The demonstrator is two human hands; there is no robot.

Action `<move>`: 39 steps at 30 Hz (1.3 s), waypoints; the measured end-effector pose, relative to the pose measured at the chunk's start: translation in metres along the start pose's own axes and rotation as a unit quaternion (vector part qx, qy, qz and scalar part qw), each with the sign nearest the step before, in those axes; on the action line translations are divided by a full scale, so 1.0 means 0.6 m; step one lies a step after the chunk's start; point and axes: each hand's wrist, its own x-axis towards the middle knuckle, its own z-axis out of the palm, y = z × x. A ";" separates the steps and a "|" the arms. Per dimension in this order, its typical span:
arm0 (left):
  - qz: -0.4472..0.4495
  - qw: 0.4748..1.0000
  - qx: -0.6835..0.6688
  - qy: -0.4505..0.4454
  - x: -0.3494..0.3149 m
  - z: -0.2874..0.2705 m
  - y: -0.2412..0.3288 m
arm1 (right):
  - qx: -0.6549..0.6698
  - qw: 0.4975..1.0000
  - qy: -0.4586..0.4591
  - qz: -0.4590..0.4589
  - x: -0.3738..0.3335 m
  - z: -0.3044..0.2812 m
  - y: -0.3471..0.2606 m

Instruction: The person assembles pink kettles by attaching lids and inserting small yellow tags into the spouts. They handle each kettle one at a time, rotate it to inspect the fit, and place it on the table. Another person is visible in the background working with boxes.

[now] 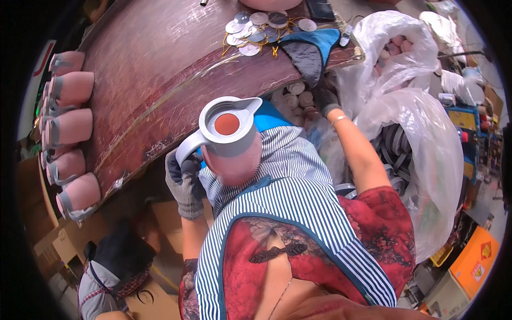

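Base of jug (233, 160) hidden, pink vessel (270, 4) cut off above

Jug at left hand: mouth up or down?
Up: the jug's grey spouted rim faces the head camera, pink body beneath.

Pink-grey jug (233, 162) | upright, spout (255, 102) right | in left grip (185, 184) | pale caps (305, 99), piled

The gloved left grip (185, 185) is holding a pink jug (232, 162) by its grey handle (188, 146), while the right grip (326, 101) is reaching down beside white caps (291, 100). More jugs (74, 126) are lining the left end of the surface (144, 80); discs (249, 49) with yellow strings (275, 52) are lying near a cloth (322, 40).
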 end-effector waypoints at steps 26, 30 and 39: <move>0.016 0.999 0.032 0.025 -0.031 -0.003 -0.010 | 0.484 0.869 0.087 -0.050 -0.209 -0.308 -0.065; 0.005 1.000 0.000 -0.024 -0.028 -0.001 -0.015 | 0.691 0.709 0.107 -0.092 -0.304 -0.473 -0.129; 0.042 0.990 0.026 -0.135 -0.006 -0.022 0.014 | 0.134 0.864 0.246 -0.419 -0.236 -0.581 -0.288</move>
